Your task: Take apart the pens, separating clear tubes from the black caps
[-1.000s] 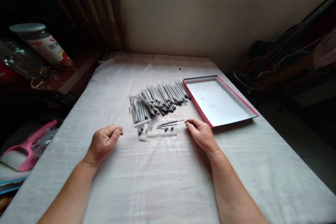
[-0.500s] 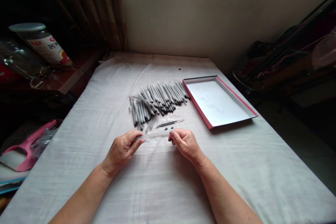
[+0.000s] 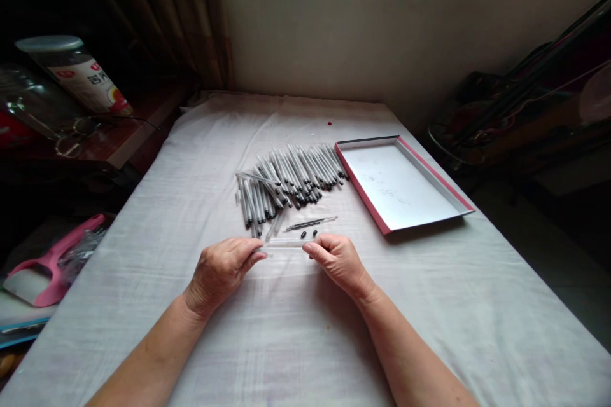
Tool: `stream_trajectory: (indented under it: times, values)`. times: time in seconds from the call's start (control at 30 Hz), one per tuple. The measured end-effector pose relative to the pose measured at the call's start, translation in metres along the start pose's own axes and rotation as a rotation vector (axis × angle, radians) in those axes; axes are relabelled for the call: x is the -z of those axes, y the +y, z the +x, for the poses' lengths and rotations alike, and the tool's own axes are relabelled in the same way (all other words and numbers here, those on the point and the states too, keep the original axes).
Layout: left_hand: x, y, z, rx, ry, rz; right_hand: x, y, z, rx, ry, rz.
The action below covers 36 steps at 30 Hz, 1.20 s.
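Observation:
Between my two hands lies a clear plastic pen barrel (image 3: 285, 244), held roughly level just above the cloth. My left hand (image 3: 228, 267) pinches its left end; my right hand (image 3: 338, 261) is closed on its right end with the thumb on top. Whether it is one barrel or two side by side I cannot tell. Just beyond it sit two small black pen plugs (image 3: 303, 234). A few thin pen refills (image 3: 311, 223) rest past those. Farther off is a heap of clear pens with black ends (image 3: 291, 178).
A shallow box lid with red sides (image 3: 410, 187) stands right of the heap on the cloth-covered table (image 3: 286, 343). At the left are a labelled jar (image 3: 88, 79), glasses (image 3: 69, 143) and a pink-handled tool (image 3: 52, 261). A wall (image 3: 324, 32) rises behind.
The right hand has shifted slightly left along the barrel, bringing the hands a little closer together. The view has shifted slightly. The pen heap, refills and lid look unmoved.

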<state>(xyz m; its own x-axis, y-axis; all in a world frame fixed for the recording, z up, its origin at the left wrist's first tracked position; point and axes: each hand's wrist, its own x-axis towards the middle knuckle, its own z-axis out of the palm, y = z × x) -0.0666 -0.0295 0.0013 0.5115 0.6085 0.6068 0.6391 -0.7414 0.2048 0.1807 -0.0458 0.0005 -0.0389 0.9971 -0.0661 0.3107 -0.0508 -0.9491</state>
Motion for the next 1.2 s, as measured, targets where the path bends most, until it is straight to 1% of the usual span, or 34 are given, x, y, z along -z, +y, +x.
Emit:
stream_trajectory:
  times: [0.1,0.17,0.23,0.33,0.4,0.43,0.5,0.53,0.57,0.6,0.7,0.77,0.83,0.93,1.07,1.13,1.2]
  values:
    - [0.001,-0.001,0.001,0.024,0.001,-0.039,0.002,-0.003,0.0,-0.014,-0.069,0.118]
    - [0.002,0.0,0.002,0.06,-0.027,-0.115,0.003,-0.005,0.0,0.019,-0.067,0.163]
    - [0.004,0.001,0.004,0.12,-0.083,-0.217,0.004,-0.007,0.0,0.072,-0.059,0.169]
    - [0.01,-0.002,0.003,0.26,-0.228,-0.388,0.009,-0.008,-0.002,0.194,-0.058,0.1]
    - [0.015,-0.009,0.001,0.399,-0.301,-0.505,0.016,-0.005,-0.003,0.282,-0.01,0.042]
    - [0.017,-0.013,0.0,0.482,-0.309,-0.553,0.021,-0.002,-0.002,0.31,0.038,0.029]
    - [0.019,-0.021,0.0,0.631,-0.256,-0.599,0.029,0.006,0.001,0.307,0.171,0.05]
    - [0.019,-0.023,0.0,0.669,-0.218,-0.584,0.032,0.011,0.003,0.28,0.229,0.061]
    - [0.017,-0.024,0.001,0.668,-0.185,-0.554,0.033,0.015,0.005,0.252,0.267,0.055]
    - [0.014,-0.024,0.003,0.639,-0.157,-0.512,0.034,0.018,0.007,0.238,0.279,0.027]
    - [0.003,-0.018,0.007,0.477,-0.086,-0.341,0.032,0.025,0.012,0.246,0.263,-0.127]
    - [-0.003,-0.017,0.006,0.375,-0.069,-0.234,0.032,0.027,0.013,0.264,0.266,-0.215]
    - [-0.006,-0.018,0.004,0.312,-0.079,-0.165,0.033,0.028,0.013,0.274,0.269,-0.272]
    - [-0.008,-0.02,-0.001,0.279,-0.105,-0.12,0.035,0.029,0.013,0.301,0.249,-0.347]
    - [-0.007,-0.02,-0.003,0.278,-0.131,-0.103,0.036,0.029,0.013,0.323,0.223,-0.432]
    - [-0.005,-0.022,0.0,0.285,-0.1,-0.084,0.036,0.029,0.014,0.32,0.21,-0.465]
    - [-0.004,-0.029,0.009,0.294,-0.041,-0.046,0.036,0.029,0.014,0.316,0.211,-0.483]
